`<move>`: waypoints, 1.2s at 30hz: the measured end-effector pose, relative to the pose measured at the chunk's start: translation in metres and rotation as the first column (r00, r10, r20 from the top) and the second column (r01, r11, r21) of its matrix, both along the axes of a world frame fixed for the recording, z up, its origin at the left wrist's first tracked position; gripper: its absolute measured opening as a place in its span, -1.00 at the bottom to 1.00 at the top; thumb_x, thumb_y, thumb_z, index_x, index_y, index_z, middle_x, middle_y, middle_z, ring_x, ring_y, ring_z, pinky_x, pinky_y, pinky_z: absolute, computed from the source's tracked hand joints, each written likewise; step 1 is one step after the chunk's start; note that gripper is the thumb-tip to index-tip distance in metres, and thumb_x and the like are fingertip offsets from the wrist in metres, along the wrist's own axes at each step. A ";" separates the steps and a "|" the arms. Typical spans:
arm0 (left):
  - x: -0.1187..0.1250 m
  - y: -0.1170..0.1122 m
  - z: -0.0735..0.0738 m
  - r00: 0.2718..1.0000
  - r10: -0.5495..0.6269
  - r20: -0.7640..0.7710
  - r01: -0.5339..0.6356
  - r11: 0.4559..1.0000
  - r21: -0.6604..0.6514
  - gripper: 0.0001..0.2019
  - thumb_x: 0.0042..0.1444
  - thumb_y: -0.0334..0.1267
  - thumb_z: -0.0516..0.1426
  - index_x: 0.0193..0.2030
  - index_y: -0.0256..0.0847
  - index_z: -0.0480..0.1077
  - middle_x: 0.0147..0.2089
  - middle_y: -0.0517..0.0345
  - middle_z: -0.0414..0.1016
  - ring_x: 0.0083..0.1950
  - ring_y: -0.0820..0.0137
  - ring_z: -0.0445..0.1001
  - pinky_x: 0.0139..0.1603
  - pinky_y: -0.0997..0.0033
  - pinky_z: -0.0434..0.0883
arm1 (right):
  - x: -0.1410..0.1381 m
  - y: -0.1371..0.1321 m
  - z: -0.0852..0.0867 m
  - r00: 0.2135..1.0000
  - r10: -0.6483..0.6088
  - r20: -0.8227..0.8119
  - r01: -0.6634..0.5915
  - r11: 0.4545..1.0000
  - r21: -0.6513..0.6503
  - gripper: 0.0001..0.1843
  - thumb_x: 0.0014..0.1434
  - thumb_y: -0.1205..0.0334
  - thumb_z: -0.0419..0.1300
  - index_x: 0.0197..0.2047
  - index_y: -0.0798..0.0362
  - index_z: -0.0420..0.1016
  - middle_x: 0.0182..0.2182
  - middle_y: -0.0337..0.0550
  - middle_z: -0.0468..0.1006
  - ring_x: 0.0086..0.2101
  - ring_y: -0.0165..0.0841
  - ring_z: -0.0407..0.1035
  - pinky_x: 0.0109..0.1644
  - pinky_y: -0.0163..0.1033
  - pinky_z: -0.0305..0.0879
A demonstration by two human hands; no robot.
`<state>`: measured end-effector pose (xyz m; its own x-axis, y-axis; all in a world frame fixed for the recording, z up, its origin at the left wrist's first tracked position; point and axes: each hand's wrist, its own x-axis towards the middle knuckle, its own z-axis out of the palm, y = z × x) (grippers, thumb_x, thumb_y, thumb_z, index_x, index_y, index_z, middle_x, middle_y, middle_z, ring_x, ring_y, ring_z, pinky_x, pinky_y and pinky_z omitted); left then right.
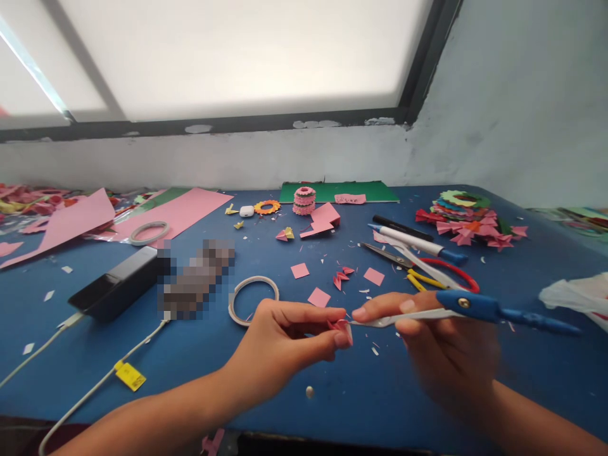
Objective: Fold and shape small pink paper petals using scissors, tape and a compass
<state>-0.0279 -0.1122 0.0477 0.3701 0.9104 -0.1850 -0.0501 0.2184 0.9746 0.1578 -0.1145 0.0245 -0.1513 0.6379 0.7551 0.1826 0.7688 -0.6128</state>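
Observation:
My left hand [289, 339] pinches a small folded pink paper piece [342, 326] between thumb and fingertips, above the blue tabletop [361, 405]. My right hand [446, 354] grips a drawing compass [475, 306] with pale legs, a blue hinge head and a blue knob pointing right. The narrow end of its legs meets the folded paper; the exact contact is hidden by my fingers. Just beyond lie pink paper squares [319, 297] and several small folded red-pink pieces [341, 277]. A roll of tape [232, 307] stands out behind my left hand.
Scissors [387, 254] and a white-and-blue pen [413, 242] lie beyond my right hand. Paper rosettes [463, 218] are piled at the right. A black box-like device [116, 282] with a cable sits left. Pink sheets [175, 215] lie behind it, and paper scraps are scattered around.

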 end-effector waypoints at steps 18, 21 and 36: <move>0.000 -0.001 0.000 1.000 -0.004 -0.009 0.004 1.000 0.019 -0.85 -0.12 -0.32 0.33 -0.33 -0.14 0.60 -0.40 0.15 0.63 -0.41 0.49 0.51 -0.40 0.62 0.46 | 0.003 0.000 -0.001 0.994 0.099 0.053 -0.099 0.995 -0.003 -0.75 0.21 0.41 0.07 -0.12 -0.14 0.28 -0.25 -0.26 0.62 -0.25 -0.36 0.52 -0.25 -0.27 0.50; 0.000 -0.001 0.000 1.000 -0.008 -0.001 0.008 1.000 0.006 -0.84 -0.13 -0.32 0.33 -0.33 -0.15 0.60 -0.41 0.16 0.63 -0.41 0.49 0.51 -0.39 0.61 0.47 | 0.005 0.001 -0.004 0.991 0.117 0.070 -0.119 0.993 0.024 -0.74 0.19 0.43 0.09 -0.12 -0.13 0.30 -0.22 -0.24 0.61 -0.23 -0.35 0.51 -0.23 -0.24 0.49; 0.001 0.003 0.002 0.999 -0.011 0.049 0.016 0.994 -0.105 -0.81 -0.15 -0.32 0.34 -0.31 -0.18 0.59 -0.44 0.14 0.60 -0.35 0.44 0.53 -0.38 0.58 0.45 | 0.003 0.004 -0.004 0.991 0.114 0.076 -0.124 0.981 0.151 -0.80 0.23 0.33 0.09 -0.12 -0.14 0.37 -0.23 -0.22 0.62 -0.25 -0.35 0.52 -0.24 -0.18 0.52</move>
<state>-0.0271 -0.1090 0.0495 0.3931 0.8816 -0.2614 -0.0932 0.3210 0.9425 0.1608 -0.1100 0.0206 -0.2721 0.4881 0.8293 0.1201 0.8723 -0.4740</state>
